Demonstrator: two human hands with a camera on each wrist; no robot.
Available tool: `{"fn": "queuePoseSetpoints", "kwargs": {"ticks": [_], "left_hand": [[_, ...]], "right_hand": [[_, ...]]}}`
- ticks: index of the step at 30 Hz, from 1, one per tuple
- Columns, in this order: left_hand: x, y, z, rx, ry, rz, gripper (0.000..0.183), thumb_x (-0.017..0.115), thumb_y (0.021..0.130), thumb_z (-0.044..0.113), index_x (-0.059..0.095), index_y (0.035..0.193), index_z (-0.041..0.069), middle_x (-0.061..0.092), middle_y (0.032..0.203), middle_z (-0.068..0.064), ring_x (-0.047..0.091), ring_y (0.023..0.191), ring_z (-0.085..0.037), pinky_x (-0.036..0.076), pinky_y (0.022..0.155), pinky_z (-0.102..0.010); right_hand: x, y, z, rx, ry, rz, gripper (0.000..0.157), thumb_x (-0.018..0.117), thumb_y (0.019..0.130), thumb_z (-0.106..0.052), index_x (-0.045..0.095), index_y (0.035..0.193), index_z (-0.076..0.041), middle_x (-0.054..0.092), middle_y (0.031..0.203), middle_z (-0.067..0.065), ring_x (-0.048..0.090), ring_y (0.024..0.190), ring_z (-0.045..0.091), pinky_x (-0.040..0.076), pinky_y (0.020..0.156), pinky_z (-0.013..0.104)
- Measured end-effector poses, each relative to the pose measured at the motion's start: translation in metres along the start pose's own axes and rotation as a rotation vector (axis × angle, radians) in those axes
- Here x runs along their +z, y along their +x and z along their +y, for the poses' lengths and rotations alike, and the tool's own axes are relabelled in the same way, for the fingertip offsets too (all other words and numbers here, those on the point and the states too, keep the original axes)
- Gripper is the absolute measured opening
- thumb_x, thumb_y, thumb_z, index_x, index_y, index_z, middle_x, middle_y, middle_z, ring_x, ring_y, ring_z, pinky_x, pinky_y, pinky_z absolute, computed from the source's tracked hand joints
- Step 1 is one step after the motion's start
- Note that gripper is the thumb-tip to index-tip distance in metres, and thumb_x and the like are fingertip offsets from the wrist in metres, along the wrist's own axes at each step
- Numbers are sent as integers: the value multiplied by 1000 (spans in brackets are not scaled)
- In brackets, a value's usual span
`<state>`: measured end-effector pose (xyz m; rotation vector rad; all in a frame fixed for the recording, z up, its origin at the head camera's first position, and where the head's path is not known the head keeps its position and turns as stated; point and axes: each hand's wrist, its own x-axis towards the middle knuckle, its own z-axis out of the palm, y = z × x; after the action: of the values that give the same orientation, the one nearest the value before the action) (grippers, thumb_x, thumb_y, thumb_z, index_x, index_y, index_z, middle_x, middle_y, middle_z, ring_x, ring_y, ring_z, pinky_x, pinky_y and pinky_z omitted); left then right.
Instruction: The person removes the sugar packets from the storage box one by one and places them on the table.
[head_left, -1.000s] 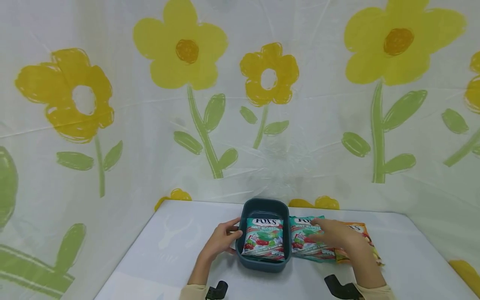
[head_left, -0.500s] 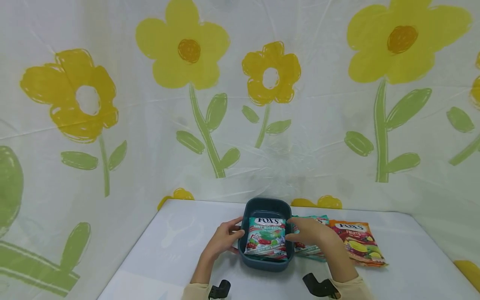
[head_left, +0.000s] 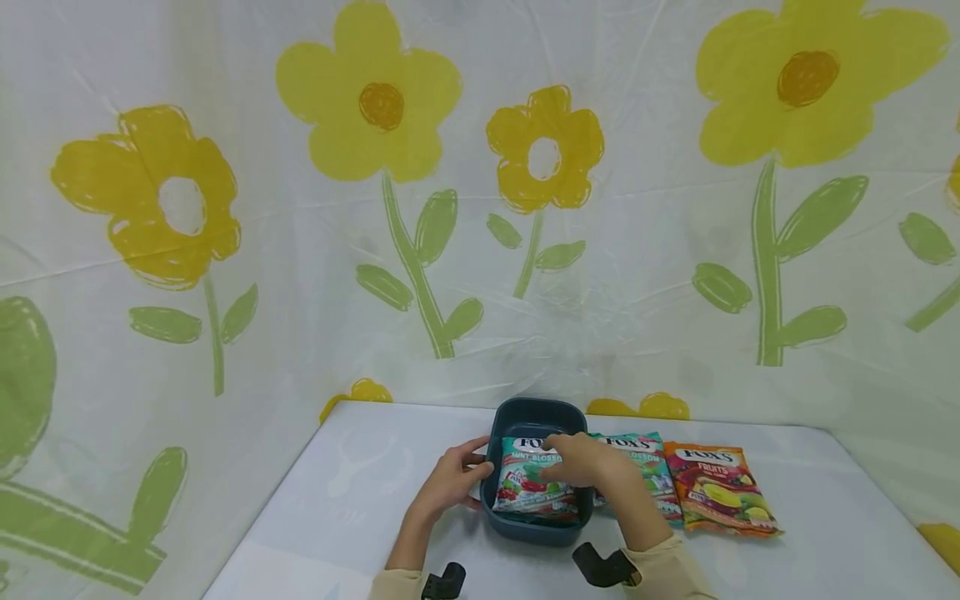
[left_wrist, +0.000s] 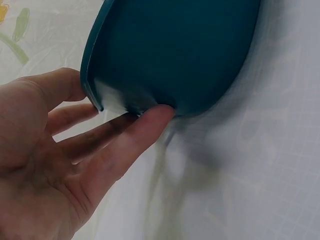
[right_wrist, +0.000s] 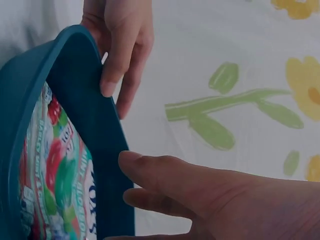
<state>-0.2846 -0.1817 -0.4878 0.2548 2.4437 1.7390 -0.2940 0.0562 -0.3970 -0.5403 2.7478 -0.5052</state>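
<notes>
- A dark teal bin (head_left: 536,532) with rounded corners is set upright on the white surface (head_left: 375,487), its open top turned upward.
- The bin is gripped at its left side by the left hand (head_left: 452,477); in the left wrist view the thumb is pressed to the outer wall, and fingers are placed about a jutting lip.
- Nothing is grasped by the right hand (head_left: 588,461); its fingers are loosely extended over the bin, above its right rim. Whether the rim or the packet below is touched cannot be told.
- A green Fox's mint packet (head_left: 528,492) is held within the bin, lying face up toward the near end and partly covered by the right hand.
- A second green packet (head_left: 662,473) is laid face up just to the right of the bin, partly hidden by the right arm.
- Beside it, farther right, an orange Fox's fruits packet (head_left: 722,493) is laid face up.
- Beige sleeves (head_left: 663,575) are worn on both arms, with a black device (head_left: 600,567) strapped at each wrist.
- Behind, a white backdrop (head_left: 637,267) is printed with yellow flowers and green stems.
</notes>
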Motion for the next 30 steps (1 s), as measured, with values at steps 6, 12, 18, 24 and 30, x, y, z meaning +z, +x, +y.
{"fn": "queuePoseSetpoints", "kwargs": {"ticks": [6,12,18,24,30], "left_hand": [[-1,-1,-1,2,-23,-2,52,58,97,16,44,147,8,56,132,-30,64,111,-39,62,57,-42],[0,-1,0,-9,-23,-6,52,58,98,18,44,147,9,57,133,-29,64,111,-37,62,58,-42],[0,-1,1,-19,-16,-7,52,58,98,17,43,148,9,56,134,-30,63,112,-37,62,58,-42],[0,0,1,-20,-16,-6,53,58,98,18,42,148,9,56,133,-29,63,112,-38,62,58,-42],[0,1,2,-20,-14,-6,53,58,98,18,43,148,10,56,134,-29,64,110,-37,62,58,-42]], "right_hand": [[13,12,-8,22,18,26,65,72,86,-39,50,140,-8,58,138,18,58,122,38,49,98,63],[28,18,-12,79,45,78,64,73,87,-35,52,136,-2,56,135,25,54,123,46,46,99,66],[46,27,-13,150,90,141,66,73,87,-33,49,137,3,48,138,34,50,123,53,45,98,68],[62,36,-16,235,123,221,64,74,86,-29,50,133,7,46,132,39,48,116,58,48,93,69],[73,40,-16,234,116,313,55,74,87,-17,52,132,5,46,131,38,48,112,58,52,86,68]]}}
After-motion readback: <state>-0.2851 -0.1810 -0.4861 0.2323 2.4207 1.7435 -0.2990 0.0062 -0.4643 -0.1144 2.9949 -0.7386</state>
